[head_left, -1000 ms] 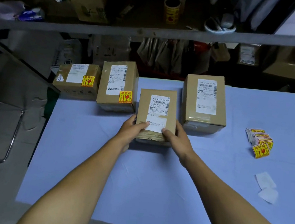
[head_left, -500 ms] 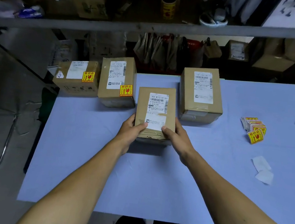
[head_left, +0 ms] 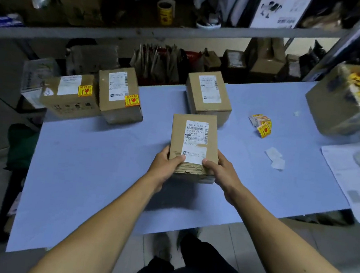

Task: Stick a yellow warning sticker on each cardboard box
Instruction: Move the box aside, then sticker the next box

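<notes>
Hands are seen from the head camera at the near end of a box lying on the blue table. The left hand is curled round the box's near left corner, thumb laid on the top face beside the white label; the right hand is curled round the near right corner in the same way, thumb on the label's lower edge. No yellow sticker is seen on this box. Behind it, just apart, a second plain box is set, also without a sticker on its visible faces. At the far left of the table two more boxes stand side by side: the left box and the taller box, each carrying a yellow sticker by its label. A sticker stack lies on the table to the right of the held box, well apart from it, with two white backing scraps nearer the table's edge. A large carton is seen blurred at the far right.
</notes>
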Demonstrator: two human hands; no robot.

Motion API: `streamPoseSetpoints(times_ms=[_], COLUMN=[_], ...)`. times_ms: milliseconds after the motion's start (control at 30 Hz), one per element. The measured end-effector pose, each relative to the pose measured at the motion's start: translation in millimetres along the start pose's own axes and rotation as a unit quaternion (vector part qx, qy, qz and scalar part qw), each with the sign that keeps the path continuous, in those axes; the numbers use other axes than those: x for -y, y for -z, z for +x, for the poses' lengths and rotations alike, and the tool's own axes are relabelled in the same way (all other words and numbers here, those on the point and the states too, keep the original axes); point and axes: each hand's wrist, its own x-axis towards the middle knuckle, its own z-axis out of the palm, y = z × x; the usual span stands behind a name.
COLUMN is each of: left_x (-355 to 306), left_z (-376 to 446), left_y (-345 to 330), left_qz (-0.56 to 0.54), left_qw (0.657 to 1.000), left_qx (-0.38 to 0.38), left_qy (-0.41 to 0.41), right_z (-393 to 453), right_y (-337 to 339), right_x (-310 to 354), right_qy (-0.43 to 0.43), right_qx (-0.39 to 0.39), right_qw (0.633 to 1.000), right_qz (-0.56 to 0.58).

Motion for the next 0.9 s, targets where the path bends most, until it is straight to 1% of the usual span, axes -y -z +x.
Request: streamPoseSetpoints(times_ms=[233, 400, 500, 633, 900], left_x=[-4, -8, -9, -12, -15], left_z=[-10, -5, 3, 15, 32], left_y=[-52, -92, -118, -155, -211], left_qz=[0.077, 0.114, 0.114, 0.104, 0.094], left_qw=[0.996, 0.992, 0.993, 0.994, 0.994], left_qx=[0.048, 0.047, 0.035, 0.011, -0.054], left_qy=[-0.016, -0.023, -0.020, 0.011, 0.031], right_z=[-26, -25, -15, 8, 61], right_y=[50, 91, 118, 155, 213], right_x=[-11, -16, -15, -14, -14], right_qy=[-0.029, -0.046, -0.052, -0.065, -0.077], right_qx=[-0.046, -0.049, -0.038, -0.013, 0.054], right_qw=[0.998, 0.996, 0.996, 0.997, 0.996], right_qz=[0.036, 0.055, 0.058, 0.043, 0.004])
